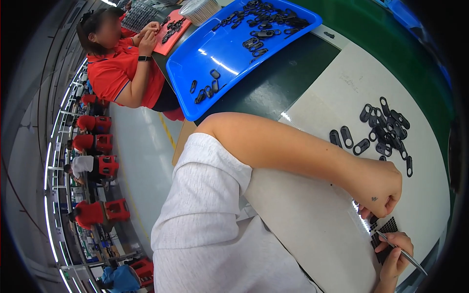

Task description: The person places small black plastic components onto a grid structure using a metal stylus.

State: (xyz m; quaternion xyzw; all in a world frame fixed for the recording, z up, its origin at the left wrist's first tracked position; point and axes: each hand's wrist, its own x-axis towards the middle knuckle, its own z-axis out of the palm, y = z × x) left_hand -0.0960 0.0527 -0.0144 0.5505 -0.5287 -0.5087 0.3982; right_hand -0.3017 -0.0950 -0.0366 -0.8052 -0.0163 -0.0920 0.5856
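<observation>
Far to the left of the blue tray [215, 51], seated workers [87, 141] on red stools [113, 210] form a row, small and bent by the lens. Nearer, just left of the tray, a co-worker [122, 73] in a red shirt brings both hands together beside a red mat [166, 45] bearing dark parts; what those fingers hold is too small to make out. The tray itself carries black oval parts [261, 34], clustered toward its right end, with a few at its lower left.

Below the tray, the person's left arm bends at the elbow, its forearm running rightward over the white surface [312, 205]. Right of the tray, loose black parts [388, 129] lie heaped on this surface, the lowest ones partly covered by the wrist.

Well to the lower right of the tray, the left hand [378, 188] is turned back upward, its fingers curled down over a dark piece [374, 219]. The fingertips are largely hidden; they seem to touch the piece, but whether they grip it cannot be told. Just below, the right hand [396, 259], its forearm cut off, pinches metal tweezers [413, 261] between thumb and fingers, tips at a black dotted sheet [389, 225].
</observation>
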